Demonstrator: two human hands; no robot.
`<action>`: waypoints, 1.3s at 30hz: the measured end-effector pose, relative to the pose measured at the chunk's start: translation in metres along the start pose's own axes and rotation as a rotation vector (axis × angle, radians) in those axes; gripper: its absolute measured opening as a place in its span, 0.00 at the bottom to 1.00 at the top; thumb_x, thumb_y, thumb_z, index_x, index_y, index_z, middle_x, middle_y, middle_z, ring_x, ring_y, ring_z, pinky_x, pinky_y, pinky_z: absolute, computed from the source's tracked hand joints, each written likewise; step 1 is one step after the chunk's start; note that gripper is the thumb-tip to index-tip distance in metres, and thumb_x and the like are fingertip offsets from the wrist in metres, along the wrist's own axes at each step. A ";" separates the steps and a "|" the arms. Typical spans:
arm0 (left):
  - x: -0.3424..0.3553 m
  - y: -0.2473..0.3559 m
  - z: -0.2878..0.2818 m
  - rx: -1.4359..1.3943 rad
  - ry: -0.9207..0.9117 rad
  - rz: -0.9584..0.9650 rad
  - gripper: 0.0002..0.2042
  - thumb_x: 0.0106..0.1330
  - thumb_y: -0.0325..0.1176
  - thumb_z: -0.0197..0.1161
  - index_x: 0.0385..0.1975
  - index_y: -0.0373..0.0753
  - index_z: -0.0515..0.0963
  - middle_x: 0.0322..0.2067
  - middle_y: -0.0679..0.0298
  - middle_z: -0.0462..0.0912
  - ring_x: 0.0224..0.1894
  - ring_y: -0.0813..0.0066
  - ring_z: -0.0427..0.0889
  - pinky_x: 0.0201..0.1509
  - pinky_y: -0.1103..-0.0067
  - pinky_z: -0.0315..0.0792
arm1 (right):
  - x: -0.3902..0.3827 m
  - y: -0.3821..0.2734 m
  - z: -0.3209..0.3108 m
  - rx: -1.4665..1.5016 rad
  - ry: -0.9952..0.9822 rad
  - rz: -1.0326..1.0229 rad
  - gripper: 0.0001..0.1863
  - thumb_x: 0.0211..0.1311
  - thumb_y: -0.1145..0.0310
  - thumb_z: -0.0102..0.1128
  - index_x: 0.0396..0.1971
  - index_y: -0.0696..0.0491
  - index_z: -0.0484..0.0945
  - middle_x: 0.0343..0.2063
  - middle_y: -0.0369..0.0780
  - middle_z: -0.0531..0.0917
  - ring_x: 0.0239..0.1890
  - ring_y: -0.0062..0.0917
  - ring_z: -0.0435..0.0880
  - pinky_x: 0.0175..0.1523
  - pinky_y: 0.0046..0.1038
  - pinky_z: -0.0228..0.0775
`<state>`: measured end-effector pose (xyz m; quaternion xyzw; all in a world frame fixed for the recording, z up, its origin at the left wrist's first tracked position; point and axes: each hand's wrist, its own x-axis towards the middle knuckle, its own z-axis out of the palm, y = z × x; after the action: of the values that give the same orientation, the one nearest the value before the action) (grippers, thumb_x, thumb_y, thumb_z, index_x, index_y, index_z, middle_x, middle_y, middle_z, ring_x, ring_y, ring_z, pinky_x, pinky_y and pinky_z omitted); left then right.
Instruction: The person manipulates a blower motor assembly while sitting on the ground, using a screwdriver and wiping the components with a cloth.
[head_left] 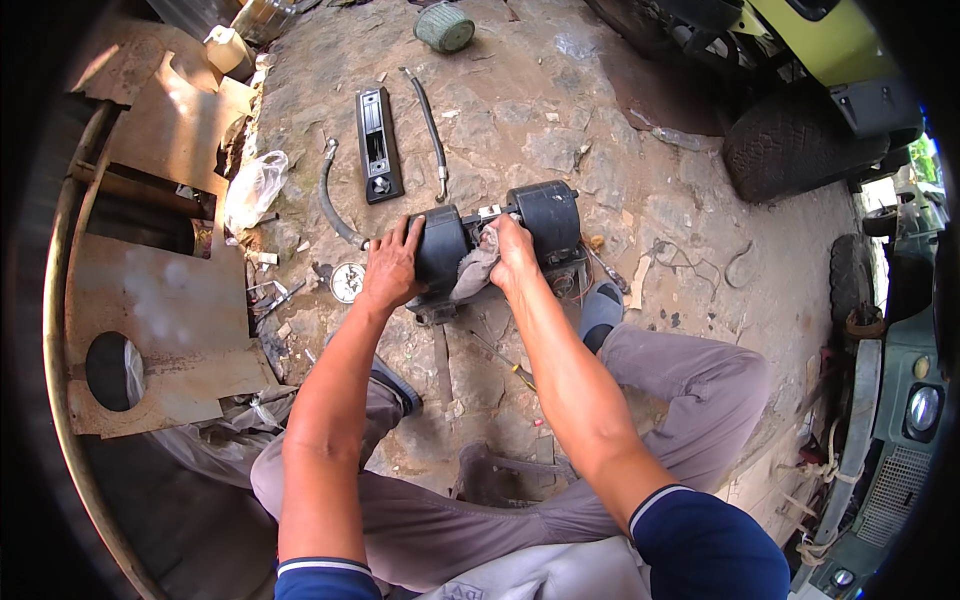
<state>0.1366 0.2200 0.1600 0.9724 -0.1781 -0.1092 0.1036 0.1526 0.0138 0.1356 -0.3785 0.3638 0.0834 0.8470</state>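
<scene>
On the ground in front of me lies a black unit with two drum-shaped housings, which looks like a vehicle blower point(437, 240). My left hand point(392, 265) rests against the outer side of its left drum, fingers spread. My right hand point(513, 252) is closed on a crumpled grey rag point(475, 268), pressing it into the gap between the drums. The right drum point(545, 215) stands just beyond that hand. A small white piece point(489, 211) shows at the far side of the gap. The rag and hand cover the middle of the unit.
A long black panel point(375, 145) and two hoses point(428, 130) lie beyond the unit, with a round greenish filter point(444, 28) farther off. Rusty sheet metal point(165, 310) stands at left. A screwdriver point(522, 376) lies near my feet. Vehicles point(800, 140) stand at right.
</scene>
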 end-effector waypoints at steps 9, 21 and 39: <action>0.002 0.000 0.007 0.035 0.045 0.008 0.59 0.39 0.45 0.82 0.74 0.44 0.50 0.71 0.51 0.59 0.66 0.50 0.69 0.64 0.56 0.63 | -0.024 0.010 0.002 0.026 -0.093 0.027 0.05 0.59 0.71 0.51 0.31 0.56 0.75 0.22 0.38 0.78 0.22 0.28 0.78 0.27 0.33 0.73; -0.003 0.003 0.012 0.050 0.035 0.012 0.60 0.39 0.47 0.82 0.74 0.45 0.50 0.72 0.53 0.58 0.66 0.50 0.68 0.63 0.54 0.63 | 0.001 -0.001 0.014 0.269 -0.017 0.017 0.07 0.60 0.71 0.50 0.29 0.58 0.74 0.24 0.40 0.76 0.22 0.30 0.77 0.32 0.37 0.77; -0.010 0.003 0.011 0.013 0.051 0.003 0.56 0.42 0.39 0.80 0.74 0.43 0.51 0.71 0.50 0.58 0.66 0.50 0.67 0.64 0.60 0.61 | -0.015 -0.002 -0.004 0.229 -0.082 -0.039 0.06 0.59 0.71 0.53 0.31 0.57 0.77 0.24 0.42 0.81 0.22 0.27 0.80 0.26 0.30 0.73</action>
<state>0.1243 0.2195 0.1522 0.9753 -0.1776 -0.0832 0.1018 0.1409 0.0115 0.1451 -0.2827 0.3286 0.0404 0.9003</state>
